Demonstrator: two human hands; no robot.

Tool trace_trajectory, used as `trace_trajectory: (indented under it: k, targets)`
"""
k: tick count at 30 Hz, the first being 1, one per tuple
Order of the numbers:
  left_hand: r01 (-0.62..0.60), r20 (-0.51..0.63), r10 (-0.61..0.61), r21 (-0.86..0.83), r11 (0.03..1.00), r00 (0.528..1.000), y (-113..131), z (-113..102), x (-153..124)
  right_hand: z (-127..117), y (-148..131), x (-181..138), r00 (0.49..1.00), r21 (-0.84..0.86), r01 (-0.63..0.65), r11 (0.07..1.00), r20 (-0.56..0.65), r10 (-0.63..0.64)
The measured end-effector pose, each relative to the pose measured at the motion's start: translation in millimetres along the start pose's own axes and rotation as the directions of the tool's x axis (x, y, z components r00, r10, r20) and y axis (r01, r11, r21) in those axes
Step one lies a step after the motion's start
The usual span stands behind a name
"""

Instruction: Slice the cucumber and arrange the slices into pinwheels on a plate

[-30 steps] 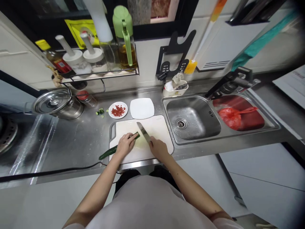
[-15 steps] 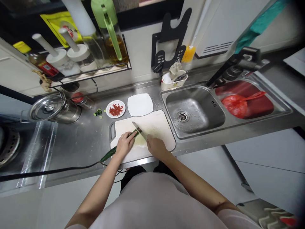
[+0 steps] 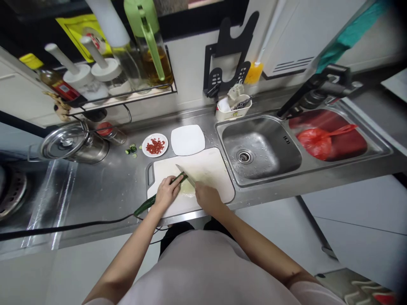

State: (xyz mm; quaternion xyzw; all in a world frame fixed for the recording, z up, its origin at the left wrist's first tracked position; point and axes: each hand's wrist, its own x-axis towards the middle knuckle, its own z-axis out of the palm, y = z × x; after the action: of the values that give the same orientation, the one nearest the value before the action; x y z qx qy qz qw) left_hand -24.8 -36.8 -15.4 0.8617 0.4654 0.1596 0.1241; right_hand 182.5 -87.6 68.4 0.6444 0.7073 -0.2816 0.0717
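Note:
A long green cucumber [image 3: 145, 205] lies slantwise over the left part of the white cutting board [image 3: 206, 163], its lower end past the board's edge. My left hand [image 3: 167, 192] presses down on it with the fingers closed round its upper part. In my right hand [image 3: 207, 197] is the handle of a kitchen knife [image 3: 185, 174]. Its blade points up and to the left, at the cucumber's upper end by my left fingertips. A wet, pale greenish patch covers the board beside the blade.
Behind the board stand a white plate [image 3: 187, 140] and a small dish [image 3: 154, 145] of chopped red pieces. Green scraps [image 3: 131, 150] lie left of it. The sink [image 3: 260, 148] is at the right, a pot [image 3: 74, 144] at the left. A black cable [image 3: 79, 227] crosses the counter.
My right hand and the knife have shifted very slightly, the blade tip a little lower. My left hand stays on the cucumber. The whole view has moved a touch.

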Motion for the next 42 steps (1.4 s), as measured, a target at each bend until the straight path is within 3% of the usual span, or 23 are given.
trace_trajectory:
  k: [17, 30, 42]
  targets:
    - [-0.009, -0.005, 0.009, -0.024, 1.000, 1.000, -2, 3, -1, 15, -11, 5, 1.000, -0.085, 0.015, 0.996, -0.018, -0.016]
    - [0.008, 0.031, -0.008, -0.020, 1.000, 1.000, -6, 4, -1, 8, -21, 10, 0.999, -0.092, -0.004, 0.996, 0.048, 0.008]
    - [-0.001, 0.032, 0.004, -0.094, 0.996, 0.999, -8, 4, 1, 9, -19, 21, 0.999, -0.066, 0.036, 0.997, 0.006, -0.035]
